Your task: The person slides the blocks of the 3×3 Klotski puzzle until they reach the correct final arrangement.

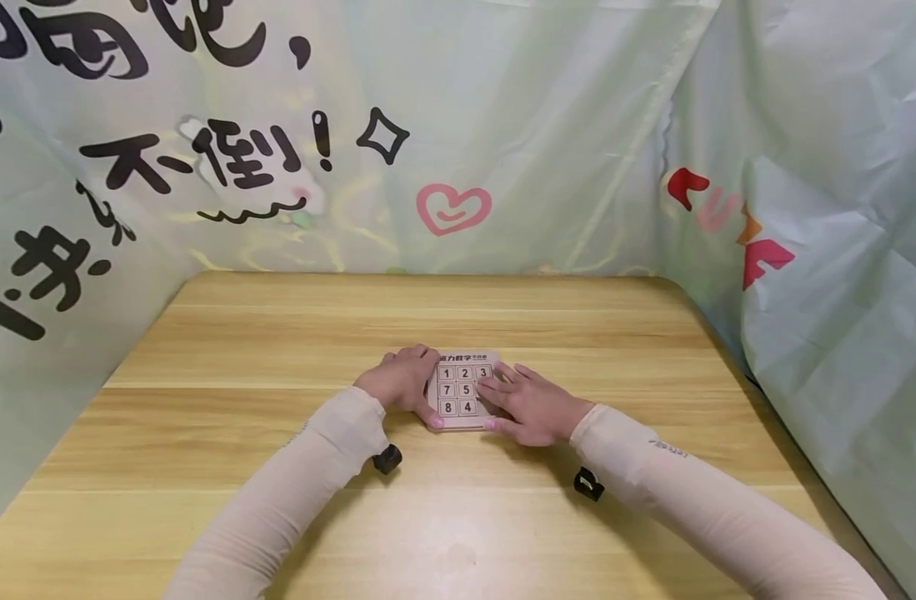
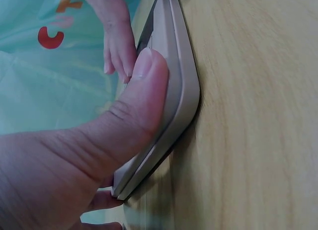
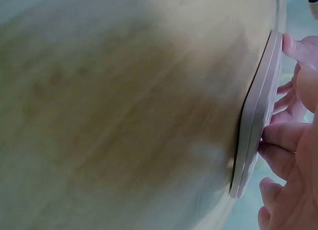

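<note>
A pale pinkish number slide puzzle (image 1: 456,398) lies flat on the table, with dark lettering along its far edge and several numbered square tiles. My left hand (image 1: 407,381) grips its left side, thumb on the near left corner and fingers at the far left. In the left wrist view the thumb (image 2: 144,91) lies over the puzzle's rim (image 2: 185,86). My right hand (image 1: 536,406) rests its fingertips on the right-hand tiles, its thumb at the near right corner. Those fingers hide some of the tiles. The right wrist view shows the puzzle's side (image 3: 254,115) edge-on, with fingertips touching its face.
The wooden table (image 1: 458,517) extends around the puzzle. A printed pale-green cloth (image 1: 563,125) hangs behind it and along both sides. Black wrist mounts (image 1: 387,459) hang under both light sleeves (image 1: 292,492).
</note>
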`<move>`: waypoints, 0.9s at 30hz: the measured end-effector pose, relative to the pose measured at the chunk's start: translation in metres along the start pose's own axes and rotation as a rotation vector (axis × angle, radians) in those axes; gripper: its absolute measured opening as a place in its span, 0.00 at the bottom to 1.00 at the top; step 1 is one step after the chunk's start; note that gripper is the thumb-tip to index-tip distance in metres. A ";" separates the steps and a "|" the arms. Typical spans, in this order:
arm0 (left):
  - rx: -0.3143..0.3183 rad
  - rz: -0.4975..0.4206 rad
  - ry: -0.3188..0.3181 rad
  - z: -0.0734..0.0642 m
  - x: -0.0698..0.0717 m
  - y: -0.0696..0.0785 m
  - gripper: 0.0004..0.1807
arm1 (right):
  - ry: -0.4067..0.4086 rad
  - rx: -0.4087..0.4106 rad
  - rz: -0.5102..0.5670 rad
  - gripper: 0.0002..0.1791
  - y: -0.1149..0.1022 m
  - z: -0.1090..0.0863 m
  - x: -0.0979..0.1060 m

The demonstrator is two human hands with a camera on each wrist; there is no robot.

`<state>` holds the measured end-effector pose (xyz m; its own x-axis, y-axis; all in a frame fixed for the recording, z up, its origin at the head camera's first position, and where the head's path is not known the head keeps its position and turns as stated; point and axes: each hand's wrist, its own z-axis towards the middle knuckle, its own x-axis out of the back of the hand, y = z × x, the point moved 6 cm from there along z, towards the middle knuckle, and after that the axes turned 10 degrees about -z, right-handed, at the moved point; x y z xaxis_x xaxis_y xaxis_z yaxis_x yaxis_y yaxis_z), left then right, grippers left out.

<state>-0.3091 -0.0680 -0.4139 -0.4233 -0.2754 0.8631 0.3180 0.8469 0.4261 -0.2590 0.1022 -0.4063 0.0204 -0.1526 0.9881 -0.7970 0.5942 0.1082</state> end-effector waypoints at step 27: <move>-0.014 -0.039 0.008 -0.004 0.000 0.000 0.62 | -0.017 0.011 0.016 0.33 -0.013 -0.018 0.003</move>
<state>-0.3052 -0.0700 -0.4128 -0.4284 -0.3120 0.8480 0.3135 0.8288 0.4634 -0.2378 0.1078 -0.4025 -0.0024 -0.1568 0.9876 -0.8037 0.5879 0.0914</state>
